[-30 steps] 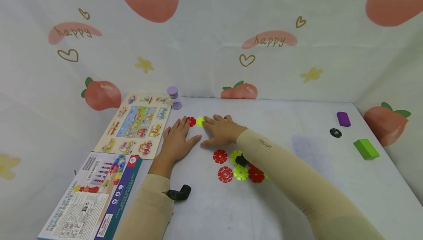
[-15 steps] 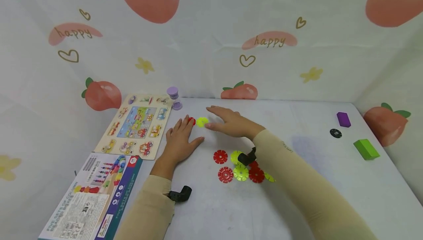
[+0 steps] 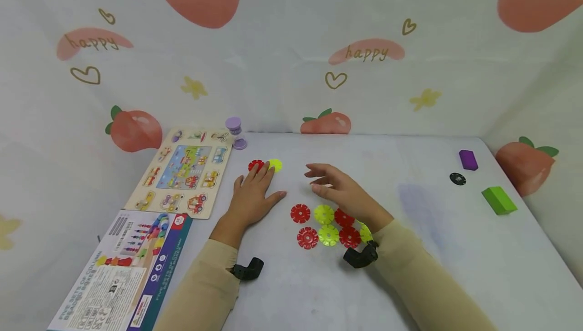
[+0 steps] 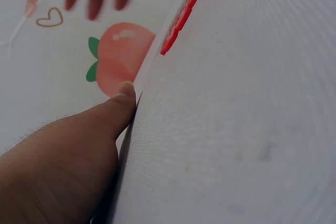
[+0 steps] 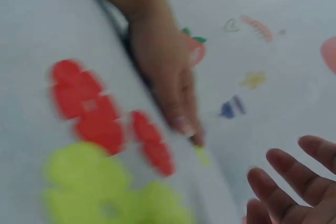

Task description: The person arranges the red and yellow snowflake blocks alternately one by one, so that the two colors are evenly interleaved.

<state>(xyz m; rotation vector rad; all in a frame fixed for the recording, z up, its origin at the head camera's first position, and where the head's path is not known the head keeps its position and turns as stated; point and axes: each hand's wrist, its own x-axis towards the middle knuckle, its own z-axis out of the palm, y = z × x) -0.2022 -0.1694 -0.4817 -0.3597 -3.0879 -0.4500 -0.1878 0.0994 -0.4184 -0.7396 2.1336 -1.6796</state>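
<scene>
In the head view, my left hand (image 3: 249, 197) lies flat toward the back of the table with its fingers extended. Its fingertips overlap a red notched plastic disc (image 3: 253, 163) and reach the edge of a yellow notched disc (image 3: 277, 166) beside it. Loosely bent and holding nothing, the fingers of my right hand (image 3: 343, 192) hang above the table to the right. Below that hand lie two rows of discs, among them a red disc (image 3: 307, 238) and a yellow disc (image 3: 328, 235). My right wrist and its camera partly cover the rightmost yellow disc (image 3: 365, 233).
At left lie a wooden vehicle puzzle board (image 3: 146, 169) and a boxed bead set (image 3: 109, 275). A small purple-lidded tub (image 3: 234, 124) stands behind them. A purple block (image 3: 468, 160), a black round chip (image 3: 457, 178) and a green block (image 3: 499, 200) sit at far right.
My right hand has left the yellow disc, lifting and drawing back to the right toward me. My left fingers have shifted slightly right, toward the yellow disc.
</scene>
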